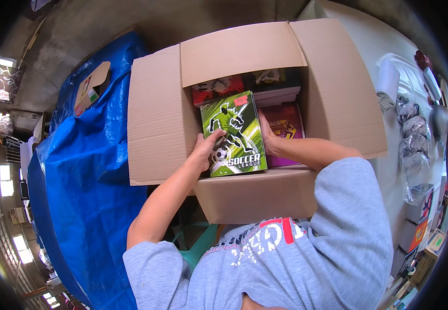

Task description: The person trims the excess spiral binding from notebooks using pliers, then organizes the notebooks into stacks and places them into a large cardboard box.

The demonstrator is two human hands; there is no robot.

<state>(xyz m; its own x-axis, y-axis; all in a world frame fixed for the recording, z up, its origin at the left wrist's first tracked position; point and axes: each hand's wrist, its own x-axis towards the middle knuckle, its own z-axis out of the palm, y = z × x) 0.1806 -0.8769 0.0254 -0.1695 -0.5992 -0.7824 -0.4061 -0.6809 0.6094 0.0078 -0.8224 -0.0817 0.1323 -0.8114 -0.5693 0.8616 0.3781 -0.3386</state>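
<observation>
A stack of green notebooks, its top cover printed with a running player and a ball, sits tilted in the mouth of an open cardboard box. My left hand grips the stack's left side, its thumb lying over the cover. Against the right edge my right hand is pressed, with most of its fingers hidden. Beside it, purple notebooks lie inside the box. Farther back are red notebooks and a stack with dark covers, both partly under the far flap.
The wide flaps of the box spread outward. A blue tarpaulin covers a pile at left, with a small cut carton on it. Clear plastic wrapping and spiral notebooks lie at right. A green plastic seat shows below.
</observation>
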